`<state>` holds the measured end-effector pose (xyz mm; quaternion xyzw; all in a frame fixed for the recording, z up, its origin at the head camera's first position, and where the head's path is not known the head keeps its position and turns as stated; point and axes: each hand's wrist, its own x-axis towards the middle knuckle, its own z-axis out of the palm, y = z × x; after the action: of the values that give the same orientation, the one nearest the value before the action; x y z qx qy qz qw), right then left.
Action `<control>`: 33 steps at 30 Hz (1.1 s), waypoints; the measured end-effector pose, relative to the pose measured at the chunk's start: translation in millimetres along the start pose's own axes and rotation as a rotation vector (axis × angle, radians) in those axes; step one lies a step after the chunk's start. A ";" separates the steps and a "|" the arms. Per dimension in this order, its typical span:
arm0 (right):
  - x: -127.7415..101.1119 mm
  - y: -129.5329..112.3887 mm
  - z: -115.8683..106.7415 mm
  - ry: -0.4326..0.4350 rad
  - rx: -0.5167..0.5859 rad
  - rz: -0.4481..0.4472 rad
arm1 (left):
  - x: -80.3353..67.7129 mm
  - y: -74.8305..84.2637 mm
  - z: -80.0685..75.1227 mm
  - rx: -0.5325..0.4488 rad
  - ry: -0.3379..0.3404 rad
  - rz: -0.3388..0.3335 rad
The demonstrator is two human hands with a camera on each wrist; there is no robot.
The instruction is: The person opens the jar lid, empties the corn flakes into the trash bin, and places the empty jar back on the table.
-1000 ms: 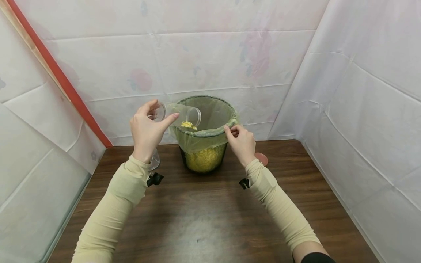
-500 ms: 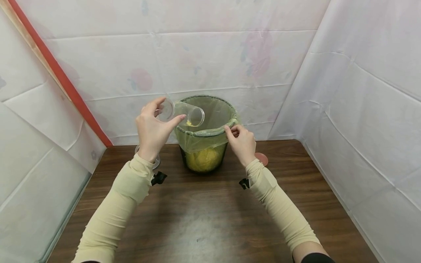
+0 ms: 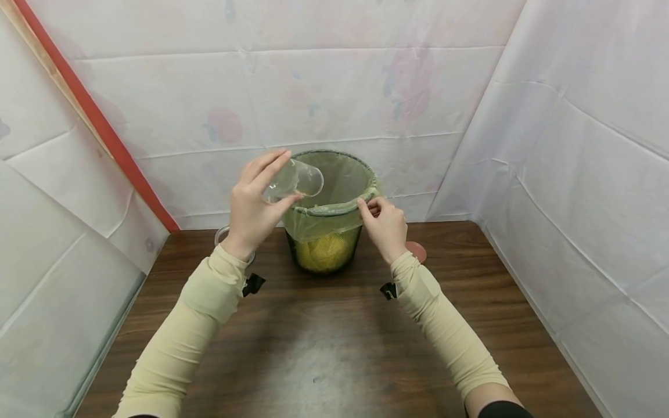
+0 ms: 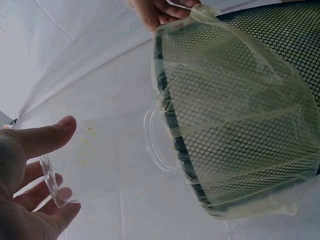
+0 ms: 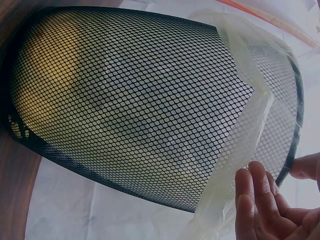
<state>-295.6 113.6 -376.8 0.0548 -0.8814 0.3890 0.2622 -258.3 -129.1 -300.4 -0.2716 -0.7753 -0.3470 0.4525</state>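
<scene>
My left hand (image 3: 253,206) grips a clear plastic cup (image 3: 299,179) near its base. The cup lies tilted on its side, with its mouth over the left part of the bin's opening. A few yellow bits (image 4: 87,145) cling inside it in the left wrist view. Below stands the black mesh bin (image 3: 342,247), lined with a pale yellow-green bag (image 3: 313,229) folded over the rim. A yellow mass (image 5: 47,70) shows through the mesh at the bottom. At the near right of the rim, my right hand (image 3: 385,229) pinches the rim and bag between thumb and fingers.
Behind my left wrist a second clear container (image 3: 220,234) stands partly hidden on the wooden table (image 3: 324,337). A reddish round disc (image 3: 416,252) lies right of the bin. Pale cloth walls (image 3: 334,98) enclose the back and sides.
My left hand has moved right with the cup, bringing it further over the bin and shifting its fingers. Most of the yellow bits have left the cup. The right hand stays in place.
</scene>
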 end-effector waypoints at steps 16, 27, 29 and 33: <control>0.7 -1.2 0.3 -0.008 -0.017 0.017 | 1.8 1.0 1.0 0.044 0.027 -0.056; 0.7 -1.7 -0.2 -0.010 -0.004 0.010 | 7.3 -6.9 -2.9 -0.020 0.142 -0.421; 0.3 -1.9 -0.3 -0.009 0.000 0.013 | 8.1 -8.2 -3.4 -0.059 0.169 -0.469; 0.1 -2.2 -0.3 -0.009 0.002 0.025 | 8.7 -9.9 -3.4 -0.118 0.218 -0.519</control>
<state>-294.9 112.3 -375.1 0.0456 -0.8829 0.3930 0.2531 -267.7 -136.9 -294.4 -0.0511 -0.7441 -0.5228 0.4129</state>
